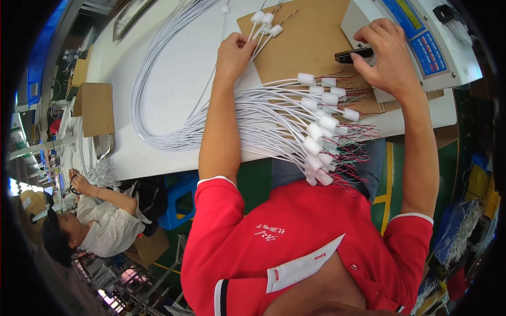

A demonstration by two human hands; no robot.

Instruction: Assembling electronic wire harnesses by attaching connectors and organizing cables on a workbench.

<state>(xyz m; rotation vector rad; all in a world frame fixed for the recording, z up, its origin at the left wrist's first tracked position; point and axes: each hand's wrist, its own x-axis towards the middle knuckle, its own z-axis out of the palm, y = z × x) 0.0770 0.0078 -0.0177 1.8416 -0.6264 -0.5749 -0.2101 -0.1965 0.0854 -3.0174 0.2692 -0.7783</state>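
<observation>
My left hand (pixel 235 57) is closed in a pinch on several thin white cables. Their white cylindrical end pieces (pixel 267 19) stick out beyond the fingers, with fine bare wires at the tips. At the far right, my right hand (pixel 388 59) rests by the front of a white machine (pixel 363 21), its thumb and fingers apart. The thumb touches a short black bar (pixel 345 56) at the machine's front. Between my forearms lies a large bundle of white cables (pixel 263 118). Its white cylinders (pixel 328 122) and red and green wire ends (pixel 350 152) hang over the table's near edge.
Brown cardboard (pixel 311 31) covers part of the white table (pixel 118 152). The cable bundle loops round on the left. A cardboard box (pixel 97 109) stands off the left edge. Another person (pixel 108 226) works there beside a blue stool (pixel 180 203).
</observation>
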